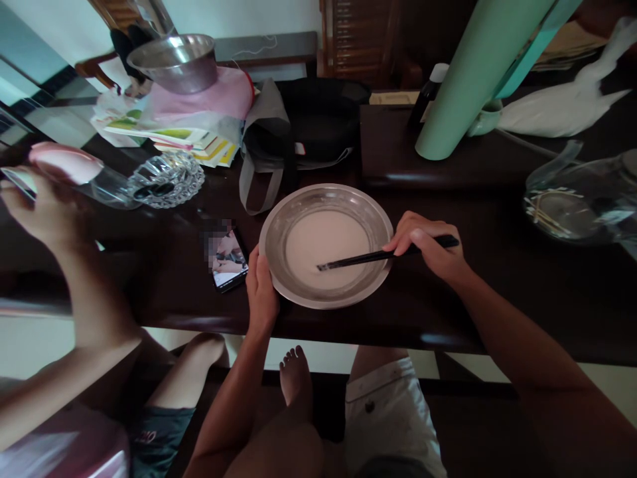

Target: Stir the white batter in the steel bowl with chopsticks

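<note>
A wide metal bowl (275,229) sits on the dark table, with a pale, milky liquid (326,242) covering its bottom. My left hand (261,292) grips the bowl's left side at the rim. In my right hand (430,245) is a pair of black chopsticks (355,259), held at a low slant across the bowl's right rim. Their tips dip into the liquid near its middle, with pale stuff on them. Just left of my left hand lies a phone (230,259) with its screen lit.
At the left, another person's hand (50,212) is by a pink-topped clear container (70,164). A glass ashtray (166,179), a grey-black bag (318,126) and a second metal bowl (192,70) stand behind. A green cylinder (472,86) and a clear jar (572,206) are at right.
</note>
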The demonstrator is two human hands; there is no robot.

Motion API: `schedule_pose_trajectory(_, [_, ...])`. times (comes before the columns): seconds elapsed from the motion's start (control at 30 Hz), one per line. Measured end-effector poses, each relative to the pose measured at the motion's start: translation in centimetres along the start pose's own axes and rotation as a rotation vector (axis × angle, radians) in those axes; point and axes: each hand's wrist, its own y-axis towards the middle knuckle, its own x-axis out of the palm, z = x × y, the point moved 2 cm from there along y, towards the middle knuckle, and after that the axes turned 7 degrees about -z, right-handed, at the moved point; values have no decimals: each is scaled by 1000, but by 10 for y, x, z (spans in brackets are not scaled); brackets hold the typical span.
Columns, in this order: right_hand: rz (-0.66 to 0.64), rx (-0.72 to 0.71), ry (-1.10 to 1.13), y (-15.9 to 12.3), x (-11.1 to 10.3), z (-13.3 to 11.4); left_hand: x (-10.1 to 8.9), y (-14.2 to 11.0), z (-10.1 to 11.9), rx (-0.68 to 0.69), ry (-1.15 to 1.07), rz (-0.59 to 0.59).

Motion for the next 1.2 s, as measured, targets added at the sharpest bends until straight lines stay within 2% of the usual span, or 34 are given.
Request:
schedule_pose_trajectory(0.13, [-49, -46, -70, 1, 1, 1, 0, 0, 1, 4, 15, 8])
schedule_pose_trajectory(0.3, [87, -25, -10, -1, -4, 4, 0, 0, -2, -12, 12, 16])
schedule_pose_trajectory(0.47, [-59, -30, -70, 1, 2, 2, 0, 0, 0, -2, 10, 14])
schedule_pose_trajectory(0.53, [-32, -37, -98, 1, 0, 1, 0, 0, 0, -3, 9, 13])
schedule_pose_trajectory(0.63, [39, -29, -26, 0, -3, 1, 0, 0, 0, -7, 10, 10])
schedule_pose_trajectory(0.73, [-21, -39, 18, 0, -1, 1, 0, 0, 0, -8, 10, 7])
schedule_pose_trajectory(0.83, [-76, -56, -57, 0, 2, 1, 0, 0, 1, -7, 9, 3])
schedule_pose_trajectory(1.0, [41, -38, -6, 0, -2, 1, 1, 0, 2, -11, -2, -3])
schedule_pose_trajectory(1.1, [-30, -43, 23, 0, 1, 1, 0, 0, 2, -13, 0, 0])
schedule_pose_trajectory(1.2, [-75, -72, -62, 1, 2, 1, 0, 0, 1, -21, -12, -2])
